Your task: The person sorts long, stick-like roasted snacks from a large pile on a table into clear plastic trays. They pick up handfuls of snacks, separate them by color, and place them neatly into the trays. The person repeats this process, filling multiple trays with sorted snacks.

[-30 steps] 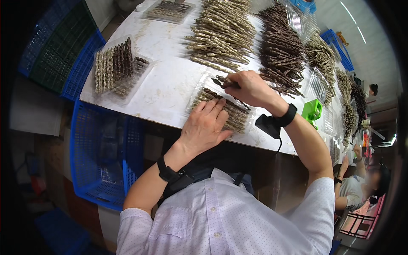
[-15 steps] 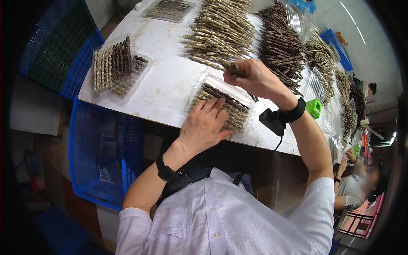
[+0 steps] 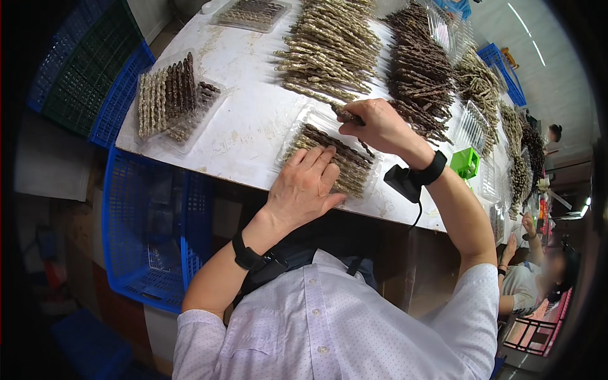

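Observation:
A clear plastic tray point(image 3: 324, 116) lies before me near the table edge, holding rows of pale and dark knobbly twisted sticks point(image 3: 352, 171). My left hand point(image 3: 303, 185) rests flat on these sticks, fingers stretched out and a little apart, thumb toward the near edge. Over the tray's far right part, my right hand point(image 3: 387, 132) is closed around dark twisted sticks point(image 3: 346, 115); how many is hidden by the fingers. One dark end points down from under that hand, close to the dark row in the tray.
Loose piles of pale sticks point(image 3: 329, 47) and dark sticks point(image 3: 419, 73) cover the table's far side. Filled trays point(image 3: 166, 101) stand left, a green holder point(image 3: 465, 163) right. A blue crate point(image 3: 145, 253) sits below the table's left edge. Another person point(image 3: 529, 282) works at far right.
My right hand has come down slightly and nearer the tray with the dark sticks. My left hand stays in place on the rows.

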{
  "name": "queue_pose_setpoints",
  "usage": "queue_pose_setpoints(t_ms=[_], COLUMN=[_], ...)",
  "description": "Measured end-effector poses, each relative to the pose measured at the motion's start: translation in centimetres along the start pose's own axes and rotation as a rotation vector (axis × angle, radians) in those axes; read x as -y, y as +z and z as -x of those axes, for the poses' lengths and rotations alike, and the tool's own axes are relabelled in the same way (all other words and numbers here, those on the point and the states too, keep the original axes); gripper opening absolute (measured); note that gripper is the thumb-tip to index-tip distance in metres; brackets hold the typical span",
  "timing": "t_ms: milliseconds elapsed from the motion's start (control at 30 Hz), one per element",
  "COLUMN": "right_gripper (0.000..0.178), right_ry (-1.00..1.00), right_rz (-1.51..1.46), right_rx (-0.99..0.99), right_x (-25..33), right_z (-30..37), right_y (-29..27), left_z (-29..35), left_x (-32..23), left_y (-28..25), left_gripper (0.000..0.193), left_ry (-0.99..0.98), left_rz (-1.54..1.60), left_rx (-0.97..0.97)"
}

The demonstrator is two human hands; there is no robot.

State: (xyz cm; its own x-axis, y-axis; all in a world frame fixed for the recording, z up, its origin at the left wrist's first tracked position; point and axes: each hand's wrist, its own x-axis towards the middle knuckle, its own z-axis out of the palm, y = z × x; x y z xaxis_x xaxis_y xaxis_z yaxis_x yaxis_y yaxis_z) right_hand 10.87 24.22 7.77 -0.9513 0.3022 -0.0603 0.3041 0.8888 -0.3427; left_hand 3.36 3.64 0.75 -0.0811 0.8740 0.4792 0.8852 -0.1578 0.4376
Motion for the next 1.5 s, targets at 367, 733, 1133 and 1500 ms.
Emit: queue_pose_setpoints(t_ms=[367, 733, 1133, 1500], right_gripper=[0.026, 0.042, 0.047, 0.039], right_ry=[-0.077, -0.070, -0.051, -0.038], right_rz=[0.070, 0.224, 0.161, 0.304], right_rx=[-0.041, -0.084, -0.027, 0.068], right_x=[0.1, 1.6, -0.6, 0.1], right_z=[-0.4, -0.2, -1.2, -0.7], right_y=[1.5, -2.4, -2.1, 0.7], left_z=[0.1, 0.1, 0.1, 0.1], left_x=[0.2, 0.1, 0.1, 0.1], left_y=[0.2, 0.1, 0.1, 0.3], left_gripper=[0.055, 0.054, 0.051, 0.051], left_ry=[0.012, 0.003, 0.008, 0.012], left_rz=[-0.006, -0.012, 0.005, -0.005], left_rx=[-0.017, 0.004, -0.004, -0.016])
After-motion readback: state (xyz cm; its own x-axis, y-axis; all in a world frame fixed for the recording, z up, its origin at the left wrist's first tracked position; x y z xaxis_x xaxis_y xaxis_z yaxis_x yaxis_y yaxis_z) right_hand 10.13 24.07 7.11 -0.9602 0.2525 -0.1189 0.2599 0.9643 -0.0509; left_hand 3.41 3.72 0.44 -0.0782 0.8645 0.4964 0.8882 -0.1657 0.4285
